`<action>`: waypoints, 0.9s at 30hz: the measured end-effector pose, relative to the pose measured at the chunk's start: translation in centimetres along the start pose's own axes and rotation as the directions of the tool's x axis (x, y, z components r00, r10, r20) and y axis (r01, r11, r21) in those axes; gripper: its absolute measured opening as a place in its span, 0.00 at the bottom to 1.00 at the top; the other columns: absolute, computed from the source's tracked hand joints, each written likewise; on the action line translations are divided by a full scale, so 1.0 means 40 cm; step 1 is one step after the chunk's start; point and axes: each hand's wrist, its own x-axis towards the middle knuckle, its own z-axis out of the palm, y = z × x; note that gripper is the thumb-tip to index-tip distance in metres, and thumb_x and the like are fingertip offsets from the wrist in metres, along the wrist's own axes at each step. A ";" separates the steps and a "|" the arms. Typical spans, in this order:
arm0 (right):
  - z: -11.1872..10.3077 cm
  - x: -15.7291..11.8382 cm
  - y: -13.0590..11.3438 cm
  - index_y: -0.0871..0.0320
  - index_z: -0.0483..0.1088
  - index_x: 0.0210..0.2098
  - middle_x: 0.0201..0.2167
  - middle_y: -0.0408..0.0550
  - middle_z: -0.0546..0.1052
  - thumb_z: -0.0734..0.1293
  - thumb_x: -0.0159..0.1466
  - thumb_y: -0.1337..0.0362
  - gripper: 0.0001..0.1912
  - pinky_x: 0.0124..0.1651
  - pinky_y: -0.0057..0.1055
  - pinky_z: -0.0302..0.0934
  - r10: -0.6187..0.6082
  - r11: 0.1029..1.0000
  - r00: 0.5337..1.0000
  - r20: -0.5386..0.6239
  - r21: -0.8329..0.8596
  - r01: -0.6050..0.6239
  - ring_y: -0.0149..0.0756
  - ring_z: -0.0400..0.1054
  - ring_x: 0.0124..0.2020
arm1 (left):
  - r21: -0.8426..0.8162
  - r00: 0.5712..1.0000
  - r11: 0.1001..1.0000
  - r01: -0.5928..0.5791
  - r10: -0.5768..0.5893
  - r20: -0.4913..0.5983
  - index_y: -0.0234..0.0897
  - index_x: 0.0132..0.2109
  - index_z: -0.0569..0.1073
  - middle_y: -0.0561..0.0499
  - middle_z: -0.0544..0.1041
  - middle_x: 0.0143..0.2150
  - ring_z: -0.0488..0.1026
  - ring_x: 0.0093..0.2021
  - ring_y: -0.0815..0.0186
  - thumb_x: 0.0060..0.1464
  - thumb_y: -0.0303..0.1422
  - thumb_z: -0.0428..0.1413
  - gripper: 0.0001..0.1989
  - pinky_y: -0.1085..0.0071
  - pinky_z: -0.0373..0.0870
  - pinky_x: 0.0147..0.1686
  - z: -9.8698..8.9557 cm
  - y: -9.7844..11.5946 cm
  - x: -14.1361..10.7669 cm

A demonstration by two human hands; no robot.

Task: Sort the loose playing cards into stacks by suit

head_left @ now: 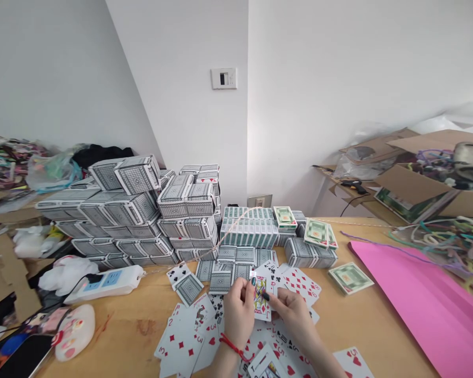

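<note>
A few playing cards (263, 307), a jack in front, are held upright between both hands above the table. My left hand (239, 307), with a red string bracelet at the wrist, pinches their left edge. On their right side, my right hand (289, 310) has thumb and fingers closed on the same cards. Loose face-up cards (181, 338) lie spread under and around my hands. Face-down cards (220, 282) sit just beyond them, in front of a block of green-edged card boxes (249, 227).
Tall stacks of grey-backed card packs (137, 210) stand at the back left. A power strip (110, 283), phone (26, 357) and white mouse-like object (76, 333) lie left. Pink sheet (413, 299), green card box (350, 278) and open carton (418, 184) are on the right.
</note>
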 end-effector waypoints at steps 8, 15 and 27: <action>0.000 0.004 -0.006 0.55 0.50 0.17 0.15 0.37 0.55 0.61 0.53 0.46 0.23 0.21 0.24 0.50 -0.016 0.998 0.999 0.044 -0.053 0.018 0.27 0.52 0.17 | 0.015 1.000 0.999 0.029 -0.030 0.010 0.40 0.24 0.58 0.58 0.56 0.17 0.54 0.17 0.70 0.53 0.44 0.45 0.15 0.74 0.48 0.19 0.004 -0.002 -0.002; -0.002 -0.003 -0.018 0.55 0.50 0.19 0.18 0.37 0.54 0.58 0.56 0.55 0.15 0.24 0.24 0.52 -0.046 0.998 0.988 0.148 -0.024 0.050 0.28 0.51 0.20 | 0.134 0.998 0.989 -0.054 0.058 -0.026 0.40 0.25 0.60 0.60 0.52 0.15 0.51 0.14 0.70 0.53 0.37 0.46 0.10 0.74 0.45 0.18 -0.008 0.003 -0.009; 0.026 -0.019 -0.013 0.56 0.50 0.16 0.13 0.36 0.54 0.60 0.56 0.59 0.17 0.21 0.26 0.42 -0.181 0.935 0.977 -0.111 -0.328 0.136 0.27 0.47 0.17 | 0.325 0.940 0.887 -0.327 0.339 0.021 0.40 0.24 0.65 0.51 0.64 0.19 0.62 0.21 0.66 0.54 0.30 0.46 0.11 0.73 0.54 0.26 0.009 0.009 -0.043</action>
